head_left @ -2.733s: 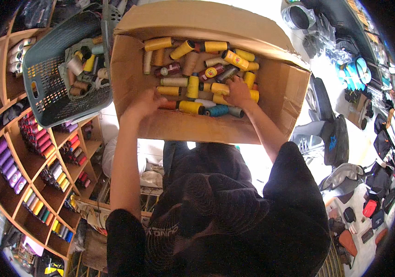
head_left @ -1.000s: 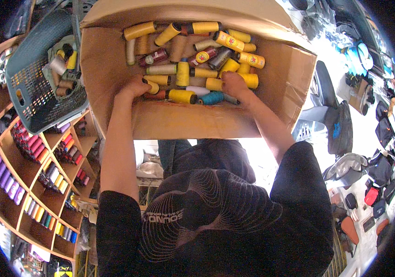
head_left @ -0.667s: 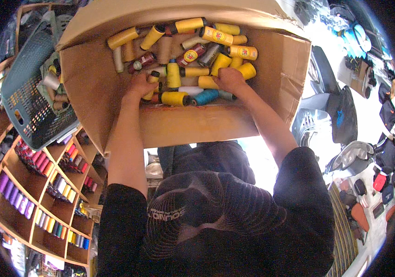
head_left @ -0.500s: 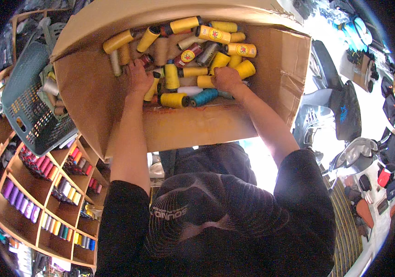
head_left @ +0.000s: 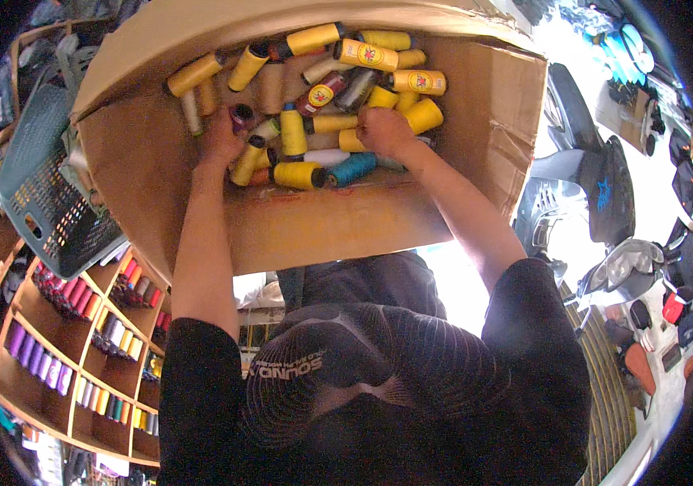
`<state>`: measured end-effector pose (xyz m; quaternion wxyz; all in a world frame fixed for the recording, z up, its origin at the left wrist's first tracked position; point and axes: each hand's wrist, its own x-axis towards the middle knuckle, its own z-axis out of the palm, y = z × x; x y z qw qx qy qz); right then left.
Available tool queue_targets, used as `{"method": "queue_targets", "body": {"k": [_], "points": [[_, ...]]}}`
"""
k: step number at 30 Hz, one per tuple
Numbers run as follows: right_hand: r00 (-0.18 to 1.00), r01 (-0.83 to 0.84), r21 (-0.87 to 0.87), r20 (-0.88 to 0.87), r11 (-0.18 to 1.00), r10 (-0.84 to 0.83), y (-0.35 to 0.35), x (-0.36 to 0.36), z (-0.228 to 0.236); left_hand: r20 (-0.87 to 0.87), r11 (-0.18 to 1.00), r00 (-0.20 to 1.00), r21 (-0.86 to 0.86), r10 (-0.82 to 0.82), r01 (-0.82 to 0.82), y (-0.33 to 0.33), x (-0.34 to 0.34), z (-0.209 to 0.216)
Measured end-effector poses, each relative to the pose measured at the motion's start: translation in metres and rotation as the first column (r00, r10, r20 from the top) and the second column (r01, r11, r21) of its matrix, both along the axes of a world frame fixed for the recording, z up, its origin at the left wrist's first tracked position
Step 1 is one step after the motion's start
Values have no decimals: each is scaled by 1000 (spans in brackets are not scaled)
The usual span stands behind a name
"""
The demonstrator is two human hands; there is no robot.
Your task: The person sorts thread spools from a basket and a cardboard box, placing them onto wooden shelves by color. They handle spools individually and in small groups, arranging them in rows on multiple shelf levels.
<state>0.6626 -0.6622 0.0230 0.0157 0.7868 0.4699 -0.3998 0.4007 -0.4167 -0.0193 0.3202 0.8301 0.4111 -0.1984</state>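
Note:
Both my hands reach into a large cardboard box (head_left: 314, 231) holding many thread spools. My left hand (head_left: 221, 142) is at the left side, its fingers closed round a dark red thread spool (head_left: 241, 115) whose end faces up. Just right of it lie a yellow spool (head_left: 247, 162) and an upright yellow spool (head_left: 292, 132). My right hand (head_left: 385, 132) is curled closed among yellow spools on the right, beside a fat yellow spool (head_left: 424, 117); whatever its fingers hold is hidden. Below the hands lie a teal spool (head_left: 352, 169) and another yellow spool (head_left: 298, 175).
Left of the box stands a grey-green plastic basket (head_left: 47, 194). Below it, a wooden shelf (head_left: 59, 316) has compartments with rows of coloured spools. A motor scooter (head_left: 589, 186) stands on the right, and small bags and pouches (head_left: 639, 368) lie beyond it.
My left hand has moved left and turned the dark red spool so its end shows. A yellow spool beside it has shifted left. My right hand has moved slightly left.

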Motion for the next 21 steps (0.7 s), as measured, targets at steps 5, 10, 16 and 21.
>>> {"method": "queue_targets", "body": {"k": [5, 10, 16, 21], "points": [[994, 110, 128, 8, 986, -112, 30, 0, 15, 158, 706, 775, -552, 612, -445, 17, 1, 56], [973, -3, 363, 215, 932, -81, 54, -5, 12, -43, 269, 463, -766, 885, -584, 17, 1, 93], [954, -144, 320, 297, 937, 45, 57, -13, -5, 297, 745, 690, -375, 660, -551, 3, 7, 110], [945, -149, 185, 316, 971, 85, 61, -16, -5, 357, 834, 755, -269, 550, -481, -4, 16, 122]]}}
